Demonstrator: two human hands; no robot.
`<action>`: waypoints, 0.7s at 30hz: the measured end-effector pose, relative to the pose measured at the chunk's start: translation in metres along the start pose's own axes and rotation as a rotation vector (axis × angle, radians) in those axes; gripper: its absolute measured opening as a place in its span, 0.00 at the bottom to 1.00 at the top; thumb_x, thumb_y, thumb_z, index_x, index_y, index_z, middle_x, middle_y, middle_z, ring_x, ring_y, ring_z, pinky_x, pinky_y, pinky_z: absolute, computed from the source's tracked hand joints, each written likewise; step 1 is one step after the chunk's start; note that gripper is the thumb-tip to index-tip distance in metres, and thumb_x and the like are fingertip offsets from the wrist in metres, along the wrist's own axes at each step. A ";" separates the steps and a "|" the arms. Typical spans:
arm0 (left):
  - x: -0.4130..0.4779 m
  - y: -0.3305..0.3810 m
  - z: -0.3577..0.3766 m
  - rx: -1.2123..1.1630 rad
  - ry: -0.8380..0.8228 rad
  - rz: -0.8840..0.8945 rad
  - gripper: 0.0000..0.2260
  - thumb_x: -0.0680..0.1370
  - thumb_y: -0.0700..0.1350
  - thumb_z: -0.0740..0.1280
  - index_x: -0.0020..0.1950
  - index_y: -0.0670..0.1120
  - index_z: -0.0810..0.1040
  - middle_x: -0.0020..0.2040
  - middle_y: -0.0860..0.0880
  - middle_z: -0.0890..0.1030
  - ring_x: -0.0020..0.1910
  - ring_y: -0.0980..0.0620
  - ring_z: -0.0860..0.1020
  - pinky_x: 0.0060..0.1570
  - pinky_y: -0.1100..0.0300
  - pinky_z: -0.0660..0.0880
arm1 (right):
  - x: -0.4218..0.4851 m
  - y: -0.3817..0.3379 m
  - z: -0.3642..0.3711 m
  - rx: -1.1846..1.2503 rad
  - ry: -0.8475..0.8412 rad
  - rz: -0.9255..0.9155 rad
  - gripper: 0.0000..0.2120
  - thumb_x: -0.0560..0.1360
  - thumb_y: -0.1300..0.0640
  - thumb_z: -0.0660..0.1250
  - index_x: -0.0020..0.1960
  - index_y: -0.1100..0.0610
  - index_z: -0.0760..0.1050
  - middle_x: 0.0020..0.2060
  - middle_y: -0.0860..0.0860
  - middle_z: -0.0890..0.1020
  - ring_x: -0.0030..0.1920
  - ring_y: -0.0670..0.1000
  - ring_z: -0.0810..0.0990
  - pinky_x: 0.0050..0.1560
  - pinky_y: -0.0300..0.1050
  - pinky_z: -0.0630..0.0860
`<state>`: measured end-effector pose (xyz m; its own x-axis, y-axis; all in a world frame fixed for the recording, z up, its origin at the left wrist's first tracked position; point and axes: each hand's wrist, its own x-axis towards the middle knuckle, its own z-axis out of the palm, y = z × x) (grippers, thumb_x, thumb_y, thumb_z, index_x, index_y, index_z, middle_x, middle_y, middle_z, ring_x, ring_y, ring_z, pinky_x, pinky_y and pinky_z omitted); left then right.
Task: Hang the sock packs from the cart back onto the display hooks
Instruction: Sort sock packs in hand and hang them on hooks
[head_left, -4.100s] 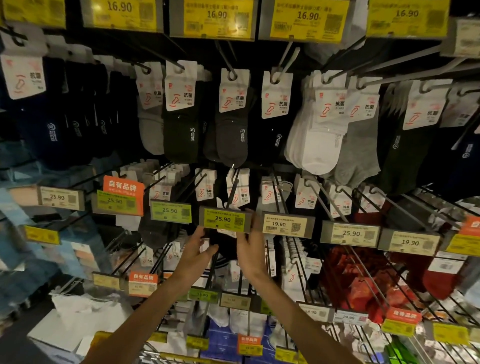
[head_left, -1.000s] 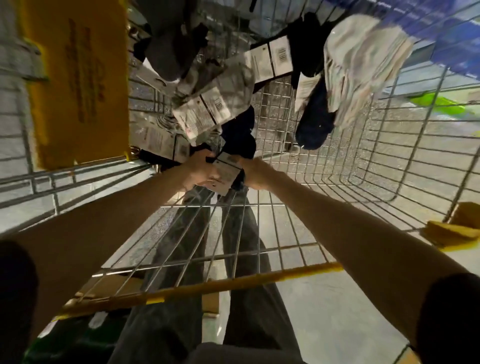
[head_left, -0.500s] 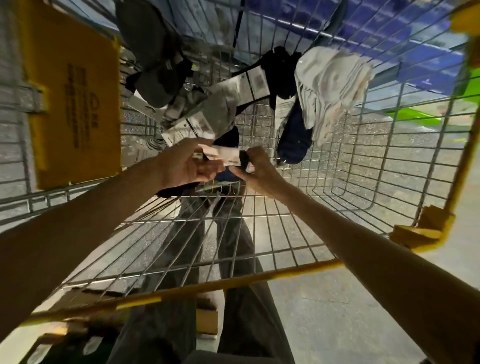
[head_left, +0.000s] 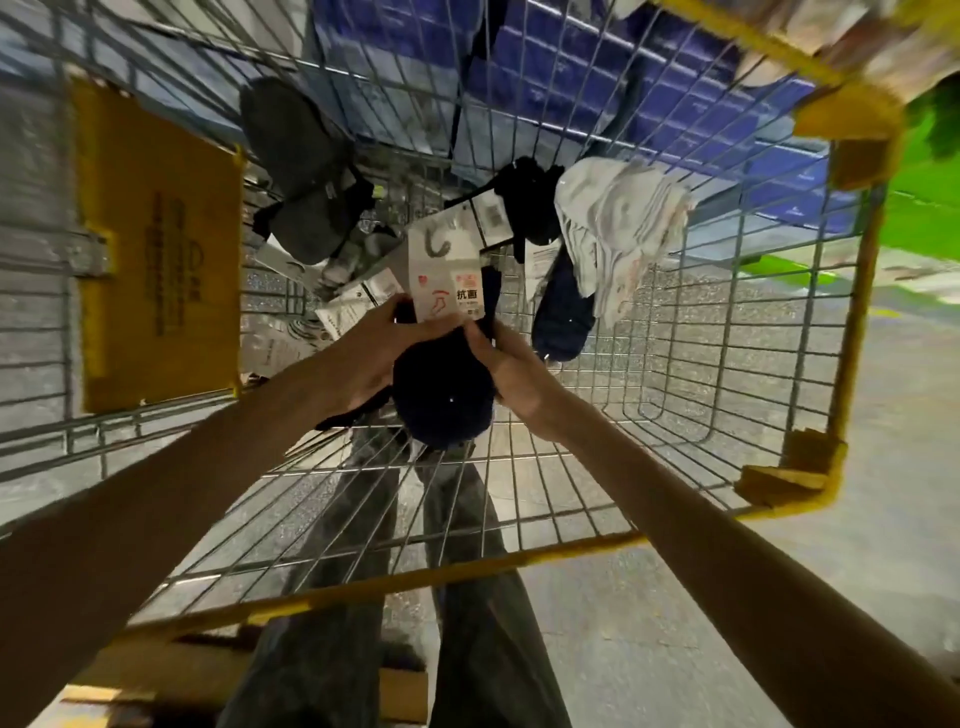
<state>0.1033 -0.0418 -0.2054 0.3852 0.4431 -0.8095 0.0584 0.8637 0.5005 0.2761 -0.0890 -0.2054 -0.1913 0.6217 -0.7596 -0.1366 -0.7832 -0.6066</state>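
Head view: the left hand (head_left: 374, 353) and right hand (head_left: 514, 374) are close together, each pinching a dark sock pack (head_left: 441, 395) just under its white card (head_left: 447, 280), inside the cart (head_left: 727, 332). This looks like the pick-up step. Next, the card's hook hole must go onto a display hook. Beyond the hands the cart holds more packs: white (head_left: 618, 234) and navy (head_left: 563, 306) to the right, grey (head_left: 301, 171) to the left.

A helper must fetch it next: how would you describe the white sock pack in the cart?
Look into the yellow-rimmed wire cart. In the pile of packs toward its far end, the white sock pack lies at the right, beside a navy pack. It is the only white bundle among dark ones.
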 end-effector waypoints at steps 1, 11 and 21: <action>0.000 -0.004 0.001 -0.075 0.039 -0.039 0.26 0.70 0.46 0.76 0.67 0.46 0.76 0.59 0.47 0.84 0.59 0.47 0.82 0.59 0.51 0.78 | 0.002 0.001 0.002 -0.002 0.012 0.009 0.15 0.84 0.53 0.56 0.68 0.55 0.69 0.61 0.52 0.80 0.62 0.50 0.79 0.60 0.47 0.78; 0.017 -0.033 -0.012 0.017 0.308 -0.117 0.17 0.74 0.43 0.75 0.59 0.50 0.74 0.57 0.47 0.83 0.58 0.44 0.81 0.55 0.47 0.79 | 0.041 0.026 -0.048 -0.534 0.386 0.172 0.21 0.81 0.52 0.63 0.71 0.56 0.63 0.50 0.56 0.77 0.36 0.50 0.78 0.31 0.36 0.75; 0.050 -0.044 -0.019 0.155 0.265 0.051 0.43 0.73 0.34 0.75 0.78 0.61 0.56 0.56 0.57 0.78 0.55 0.60 0.77 0.48 0.67 0.73 | 0.101 0.063 -0.103 -0.493 0.856 0.364 0.50 0.68 0.52 0.76 0.76 0.60 0.45 0.72 0.64 0.60 0.73 0.66 0.57 0.74 0.61 0.57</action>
<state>0.1027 -0.0535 -0.2734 0.1386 0.5496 -0.8238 0.1926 0.8010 0.5668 0.3480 -0.0745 -0.3449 0.6354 0.3016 -0.7108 0.2385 -0.9522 -0.1909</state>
